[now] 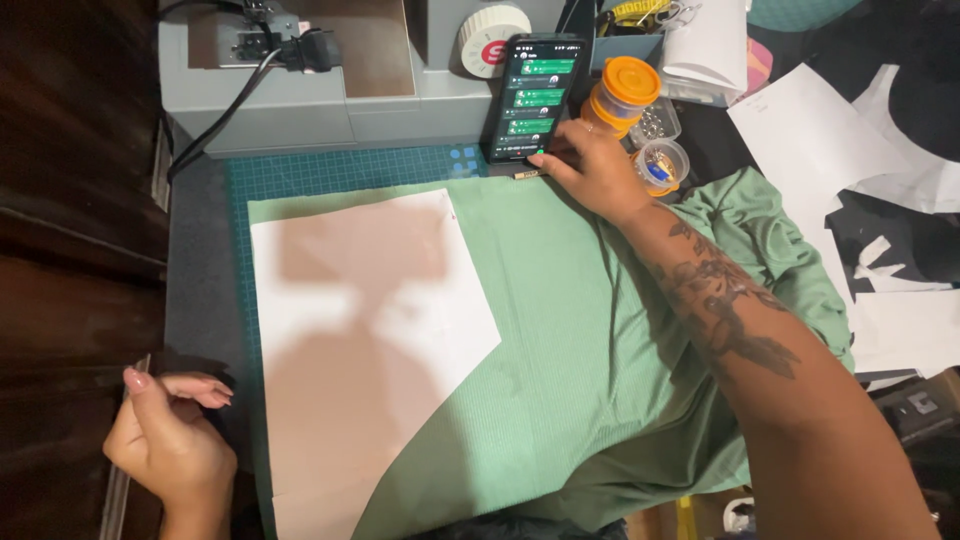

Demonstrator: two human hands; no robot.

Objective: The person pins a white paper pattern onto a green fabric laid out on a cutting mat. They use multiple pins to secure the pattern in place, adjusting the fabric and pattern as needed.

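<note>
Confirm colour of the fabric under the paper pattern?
Light green fabric, plain; the head view shows it, under the white paper.

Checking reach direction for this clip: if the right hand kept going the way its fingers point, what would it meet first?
The right hand points up and left; its fingertip already seems to touch the lower edge of the smartphone, which leans against the grey machine. Contact looks likely, though depth is unclear.

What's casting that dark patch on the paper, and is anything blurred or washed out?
Head view: a broad soft shadow covers the white paper pattern on the green fabric, its source out of frame; phone screen glows sharp, not blown out; right hand and left hand crisp; left edge very dark.
</note>
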